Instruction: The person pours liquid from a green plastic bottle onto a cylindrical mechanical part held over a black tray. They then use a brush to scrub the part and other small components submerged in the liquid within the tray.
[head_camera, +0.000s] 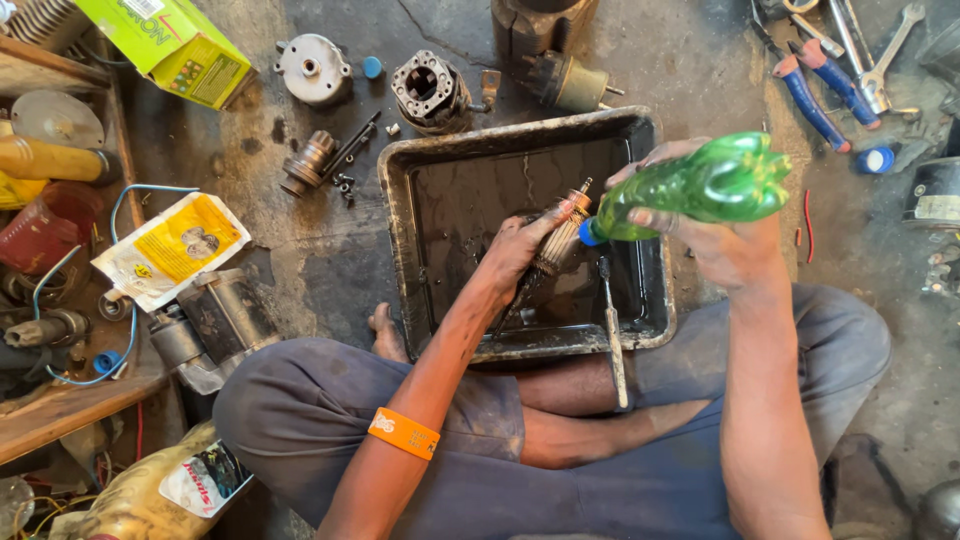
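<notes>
Sitting cross-legged on the floor, the person holds a ribbed motor armature (560, 240) over a black oily tray (400, 200), left hand (515, 250) fingers closed around it. The right hand (725, 245) grips a tilted green plastic bottle (700, 185), its blue nozzle touching the armature. A screwdriver (612, 335) rests across the tray's near rim.

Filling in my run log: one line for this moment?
left hand: holds armature | right hand: tips green bottle onto it | over black tray

Both hands are closed in grips, the left hand (515, 250) lower, the right hand (715, 235) raised beside it.
</notes>
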